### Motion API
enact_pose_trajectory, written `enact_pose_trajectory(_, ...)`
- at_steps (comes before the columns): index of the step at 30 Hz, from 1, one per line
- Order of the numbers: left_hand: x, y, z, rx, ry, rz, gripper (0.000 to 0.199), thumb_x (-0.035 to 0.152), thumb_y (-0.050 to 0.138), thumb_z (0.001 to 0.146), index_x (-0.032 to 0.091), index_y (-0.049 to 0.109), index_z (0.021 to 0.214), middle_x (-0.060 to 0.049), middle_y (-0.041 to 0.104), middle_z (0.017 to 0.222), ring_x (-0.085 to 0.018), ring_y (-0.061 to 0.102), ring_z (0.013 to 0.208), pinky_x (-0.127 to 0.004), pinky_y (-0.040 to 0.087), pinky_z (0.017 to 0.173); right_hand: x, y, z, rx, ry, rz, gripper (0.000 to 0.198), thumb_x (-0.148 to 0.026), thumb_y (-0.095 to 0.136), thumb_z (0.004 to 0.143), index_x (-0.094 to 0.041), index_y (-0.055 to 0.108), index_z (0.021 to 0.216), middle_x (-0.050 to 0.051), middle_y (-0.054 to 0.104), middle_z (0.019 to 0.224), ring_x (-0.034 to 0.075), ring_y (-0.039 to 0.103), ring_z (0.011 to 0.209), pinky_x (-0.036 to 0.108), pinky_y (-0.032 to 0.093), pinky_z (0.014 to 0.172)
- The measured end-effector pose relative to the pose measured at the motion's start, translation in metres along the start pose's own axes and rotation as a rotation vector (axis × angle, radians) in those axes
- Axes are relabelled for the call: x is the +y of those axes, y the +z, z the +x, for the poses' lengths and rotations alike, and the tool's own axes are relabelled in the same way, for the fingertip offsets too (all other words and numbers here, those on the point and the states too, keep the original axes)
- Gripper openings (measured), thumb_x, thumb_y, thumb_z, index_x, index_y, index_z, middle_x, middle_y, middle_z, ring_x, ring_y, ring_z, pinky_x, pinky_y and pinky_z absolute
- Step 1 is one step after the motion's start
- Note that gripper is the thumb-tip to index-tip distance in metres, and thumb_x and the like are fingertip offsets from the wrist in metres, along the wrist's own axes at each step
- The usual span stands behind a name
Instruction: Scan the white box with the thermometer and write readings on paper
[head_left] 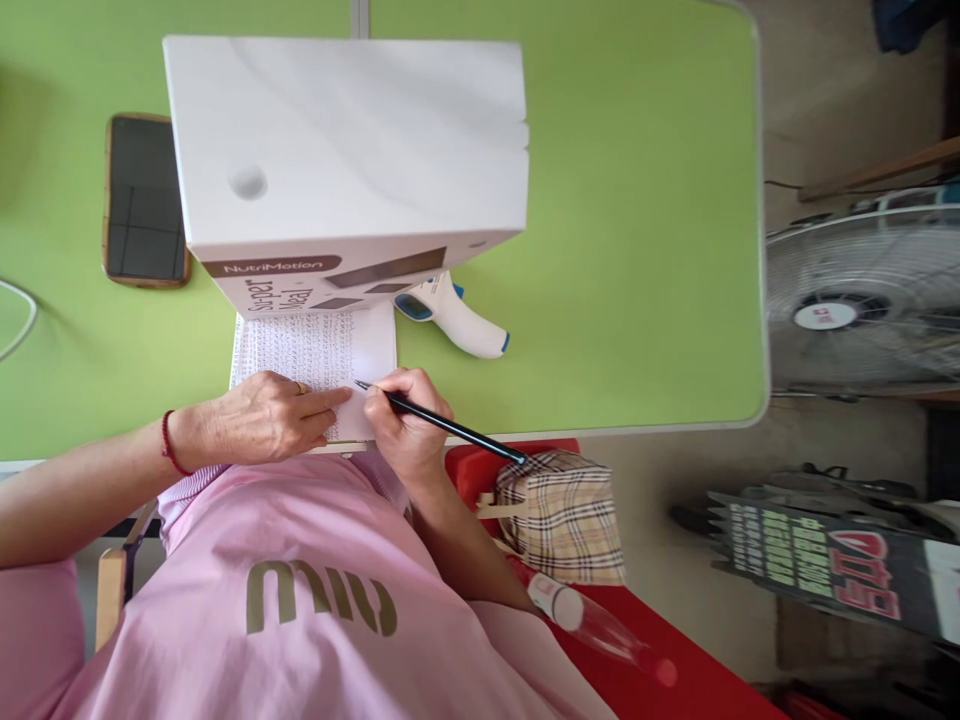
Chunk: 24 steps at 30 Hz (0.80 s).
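Pen (457,428): black and slanted, its tip over the notebook (385,350), where marks give way to bare surface; whether it touches is too fine to tell.
Right hand (411,420): grip closed snugly around the pen, low down near the tip.
Left hand (266,418): nothing seen in its grip; it rests on the notebook, fingers loosely bent, the index finger stretched toward the tip.
Notebook: lies at the near edge of the green counter (637,250), beneath both hands.
Handwriting (300,350): judged done over most of the visible surface, in rows of small marks.
Blank strip (373,335): down the right side, unwritten, so seemingly the part left.
Box (352,140): white, just beyond, hiding the notebook's far edge.
Thermometer (469,328): handheld, lying to the notebook's right.
Phone (142,200): at the box's left, partly hidden by it.
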<state>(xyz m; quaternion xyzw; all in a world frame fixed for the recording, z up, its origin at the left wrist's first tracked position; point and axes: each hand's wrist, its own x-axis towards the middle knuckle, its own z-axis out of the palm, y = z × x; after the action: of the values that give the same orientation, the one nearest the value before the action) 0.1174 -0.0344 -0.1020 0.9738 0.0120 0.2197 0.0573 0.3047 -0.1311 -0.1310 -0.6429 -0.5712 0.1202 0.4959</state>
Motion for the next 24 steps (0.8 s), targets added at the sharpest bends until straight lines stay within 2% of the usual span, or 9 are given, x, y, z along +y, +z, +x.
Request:
enact_pose_trajectory(10,0.0001,0.0008,-0.0011,-0.001,0.006,0.002,0.028,0.004,0.049,0.095,0.014,0.068,0.078,-0.008,0.078,0.121,-0.011,0.054,0.047,-0.03,0.044,0.043,0.0008,-0.0004,-0.0013,0.001,0.007,0.016,0.011,-0.017,0.061,0.087,-0.024,0.057,0.08,-0.007,0.059,0.064,0.009,0.053,0.052,0.022,0.046,0.053)
enact_pose_trajectory(24,0.0013,0.0007,-0.0009,-0.028,-0.017,-0.014,0.031,0.008,0.047,0.1,0.015,0.068,0.078,-0.007,0.077,0.124,-0.009,0.053,0.047,-0.03,0.041,0.045,0.0007,0.0021,-0.0023,0.0,0.046,0.024,0.012,-0.019,0.061,0.087,-0.024,0.055,0.079,-0.007,0.059,0.064,0.009,0.052,0.053,0.023,0.045,0.053)
